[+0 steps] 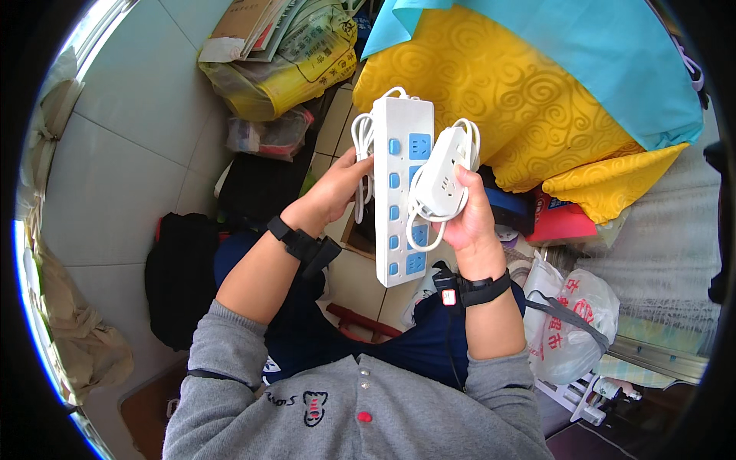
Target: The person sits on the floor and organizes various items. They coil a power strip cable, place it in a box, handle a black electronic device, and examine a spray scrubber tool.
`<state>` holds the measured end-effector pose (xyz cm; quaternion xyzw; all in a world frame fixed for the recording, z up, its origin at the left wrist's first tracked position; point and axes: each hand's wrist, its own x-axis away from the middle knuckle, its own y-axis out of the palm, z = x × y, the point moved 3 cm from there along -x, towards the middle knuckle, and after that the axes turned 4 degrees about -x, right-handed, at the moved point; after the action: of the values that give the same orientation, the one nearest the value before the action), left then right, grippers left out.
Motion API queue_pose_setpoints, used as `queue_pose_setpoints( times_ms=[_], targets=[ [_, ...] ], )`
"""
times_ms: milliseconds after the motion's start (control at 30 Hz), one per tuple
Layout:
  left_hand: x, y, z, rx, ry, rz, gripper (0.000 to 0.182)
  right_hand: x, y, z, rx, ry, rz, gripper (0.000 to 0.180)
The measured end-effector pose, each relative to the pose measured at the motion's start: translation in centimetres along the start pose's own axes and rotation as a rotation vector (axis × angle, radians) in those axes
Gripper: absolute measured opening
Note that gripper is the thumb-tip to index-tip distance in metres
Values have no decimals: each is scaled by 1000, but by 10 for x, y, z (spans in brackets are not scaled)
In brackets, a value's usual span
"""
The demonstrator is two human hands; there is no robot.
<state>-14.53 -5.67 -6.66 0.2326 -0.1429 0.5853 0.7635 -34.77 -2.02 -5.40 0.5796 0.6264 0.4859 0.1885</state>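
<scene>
Upright before me is a long white power strip (386, 230) with blue switches and blue sockets, a coiled white cable along its left edge. My left hand (336, 187) holds this strip and its cable by the left side; the fingers behind are hidden. In my right hand (474, 215) is a smaller white power strip (441, 175), its white cord wound around it. It overlaps the right edge of the long strip and hides some of the sockets.
A yellow cloth (494, 86) under a turquoise cloth (621, 57) covers the upper right. Plastic bags (310, 75) with papers lie upper left, above a black bag (178, 276). White plastic bags (575, 328) stand right, by a red box (558, 221). A tiled wall (126, 184) rises left.
</scene>
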Motion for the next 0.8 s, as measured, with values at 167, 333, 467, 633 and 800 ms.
queue_pose_setpoints(
  times_ms=[167, 333, 467, 633, 800],
  targets=[
    [6, 0, 5, 80, 69, -142, 57, -10, -2, 1, 7, -42, 56, 60],
    [16, 4, 8, -104, 338, -247, 76, -10, -4, 4, 66, -95, 84, 59],
    [15, 6, 5, -116, 339, -219, 82, -8, -4, 9, 142, -115, 52, 58],
    [11, 0, 6, 34, 247, -295, 76, -1, -1, -14, 63, -82, -23, 59],
    [11, 3, 5, 53, 287, -358, 76, 7, 6, -20, 130, -24, -192, 78]
  ],
)
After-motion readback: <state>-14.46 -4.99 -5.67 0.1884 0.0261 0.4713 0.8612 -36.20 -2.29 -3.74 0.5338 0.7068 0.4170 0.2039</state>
